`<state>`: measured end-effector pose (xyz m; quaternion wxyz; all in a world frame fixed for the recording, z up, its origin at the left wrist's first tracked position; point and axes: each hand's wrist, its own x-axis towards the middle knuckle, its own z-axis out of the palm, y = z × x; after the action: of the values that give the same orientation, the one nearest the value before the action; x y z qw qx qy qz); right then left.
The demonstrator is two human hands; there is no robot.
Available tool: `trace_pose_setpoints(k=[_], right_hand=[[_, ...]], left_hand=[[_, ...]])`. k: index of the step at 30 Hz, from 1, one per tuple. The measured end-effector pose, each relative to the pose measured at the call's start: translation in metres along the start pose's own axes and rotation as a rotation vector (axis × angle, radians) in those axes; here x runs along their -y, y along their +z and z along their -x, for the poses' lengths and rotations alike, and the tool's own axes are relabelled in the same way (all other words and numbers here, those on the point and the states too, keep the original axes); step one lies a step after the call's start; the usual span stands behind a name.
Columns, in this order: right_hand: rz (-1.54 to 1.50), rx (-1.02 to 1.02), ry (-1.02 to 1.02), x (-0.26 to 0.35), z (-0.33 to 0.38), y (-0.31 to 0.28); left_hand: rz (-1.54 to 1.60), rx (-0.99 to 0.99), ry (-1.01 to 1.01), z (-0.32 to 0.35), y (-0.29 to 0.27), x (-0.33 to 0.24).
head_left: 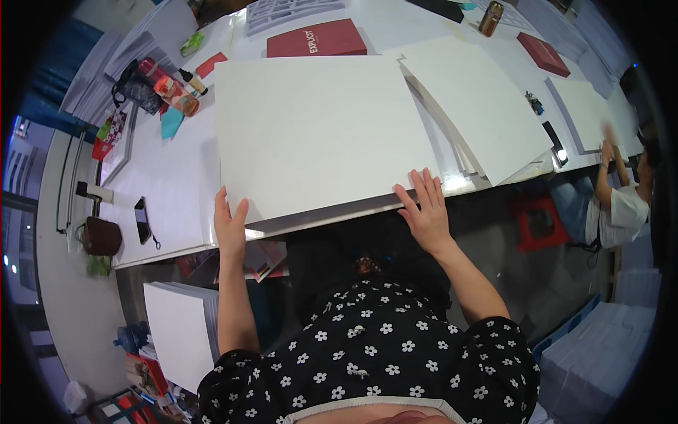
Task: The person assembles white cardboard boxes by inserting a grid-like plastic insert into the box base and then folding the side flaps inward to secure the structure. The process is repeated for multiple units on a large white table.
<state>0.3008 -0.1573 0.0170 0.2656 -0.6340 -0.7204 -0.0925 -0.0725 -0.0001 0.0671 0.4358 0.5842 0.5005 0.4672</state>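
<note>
A large stack of white sheets lies on the white table in front of me, its near edge close to the table's front. My left hand touches the stack's near left corner, fingers straight along its side and thumb apart. At the near right corner rests my right hand, fingers spread and lying on the edge. Neither hand grasps anything. Right of the stack, more loose white sheets lie fanned and askew, some with lifted edges.
A red box sits behind the stack. Bottles, a phone and a brown container stand at left. A black stapler-like object lies right. Farther right a person works beside a red stool.
</note>
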Motion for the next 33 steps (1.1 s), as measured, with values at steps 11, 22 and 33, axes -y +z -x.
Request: trace_pose_setpoints(k=[11,22,33], right_hand=[[0.036,0.007,0.024,0.004,0.001,0.005],[0.071,-0.001,-0.011,0.006,0.001,0.008],[0.077,-0.011,-0.027,0.008,0.000,0.010]], left_hand=[[-0.278,0.046,-0.018,-0.007,-0.014,0.026],[-0.115,0.259,-0.079,-0.015,-0.031,0.033],[-0.081,0.296,-0.192,-0.010,-0.033,0.023]])
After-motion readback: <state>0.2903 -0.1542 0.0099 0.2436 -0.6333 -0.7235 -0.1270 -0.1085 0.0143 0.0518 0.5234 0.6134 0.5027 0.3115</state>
